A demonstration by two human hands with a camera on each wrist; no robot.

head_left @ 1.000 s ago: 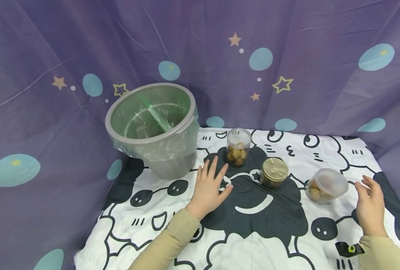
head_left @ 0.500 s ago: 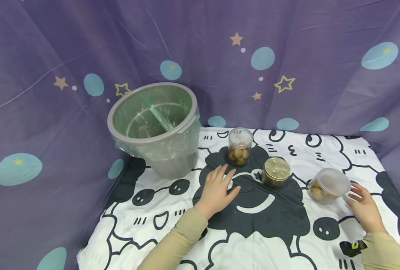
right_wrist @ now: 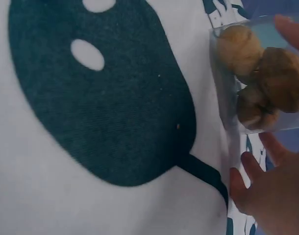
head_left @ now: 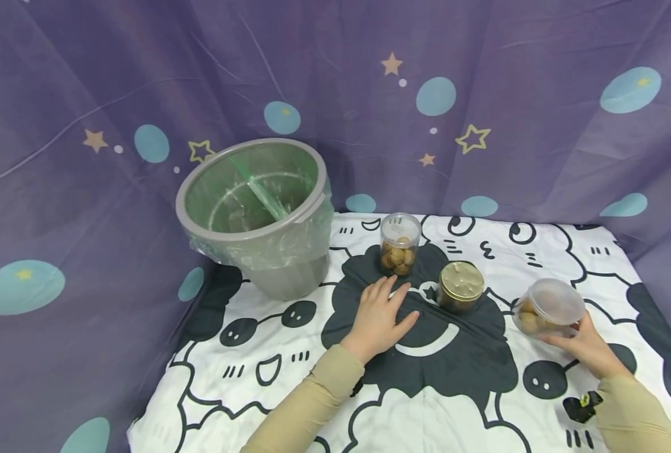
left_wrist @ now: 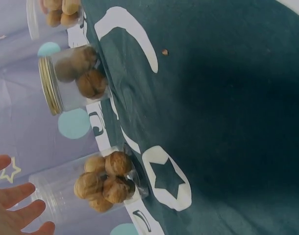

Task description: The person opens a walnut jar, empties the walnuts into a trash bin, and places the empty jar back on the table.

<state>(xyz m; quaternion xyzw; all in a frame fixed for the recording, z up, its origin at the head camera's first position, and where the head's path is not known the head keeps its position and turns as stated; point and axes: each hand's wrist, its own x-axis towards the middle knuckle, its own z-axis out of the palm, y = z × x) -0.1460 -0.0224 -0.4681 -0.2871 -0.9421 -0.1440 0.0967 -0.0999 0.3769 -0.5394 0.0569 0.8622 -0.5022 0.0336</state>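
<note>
On the cloth [head_left: 426, 415], the right jar [head_left: 542, 311] stands with the fingers of the right hand [head_left: 587, 349] curved round it, how firmly cannot be told; the left hand [head_left: 376, 321], fingers spread, holds nothing near the back jar [head_left: 400, 250]. Work looks barely begun: one jar reached, seemingly not lifted, back jar and gold-lidded jar [head_left: 461, 288] unheld, all lids on.

Frosted-lidded clear jar [head_left: 545, 309], brown nuts inside, upright in your right grip [head_left: 589, 350]; clear-lidded nut jar [head_left: 400, 245] upright just beyond your left grip [head_left: 376, 322].
</note>
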